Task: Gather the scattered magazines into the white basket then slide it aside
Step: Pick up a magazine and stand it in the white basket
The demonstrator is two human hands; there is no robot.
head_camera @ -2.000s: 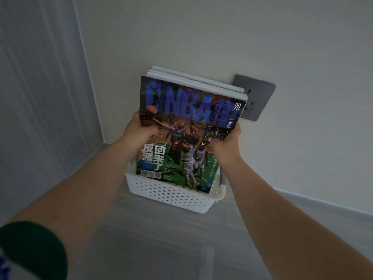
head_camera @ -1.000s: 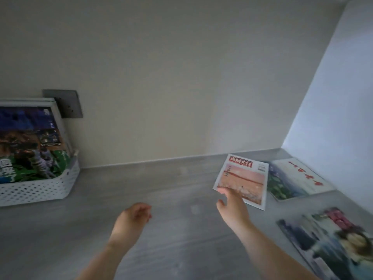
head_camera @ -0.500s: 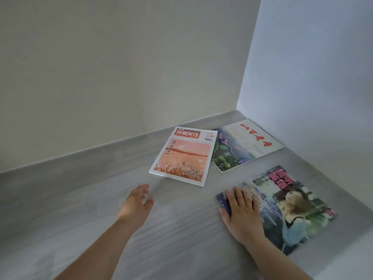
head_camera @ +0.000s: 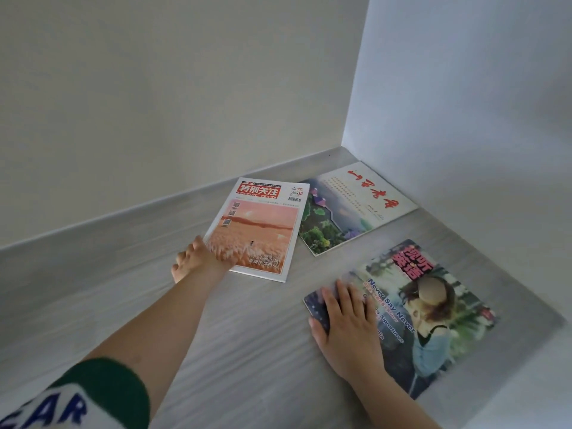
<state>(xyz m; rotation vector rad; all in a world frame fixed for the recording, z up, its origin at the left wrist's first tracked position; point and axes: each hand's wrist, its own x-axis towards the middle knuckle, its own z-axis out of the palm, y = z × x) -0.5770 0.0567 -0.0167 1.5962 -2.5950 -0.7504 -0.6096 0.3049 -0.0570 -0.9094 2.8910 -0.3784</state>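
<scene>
- Fingers of my right hand (head_camera: 346,323) lie spread and flat on the near-left corner of the portrait-cover magazine (head_camera: 411,317), pressing it, not yet gripping.
- Left hand (head_camera: 195,261) touches the near-left edge of the orange-cover magazine (head_camera: 260,230); fingers look half curled at that edge, but I cannot tell whether they have closed on it.
- A third, the landscape-cover magazine (head_camera: 346,209), lies in the far right corner of the grey wood-grain surface (head_camera: 247,351), its left edge tucked under the orange one.
- White basket is out of view.
- I judge this is the gathering step: three magazines remain loose.
- Next calls for lifting an edge off the flat surface and stacking them.
</scene>
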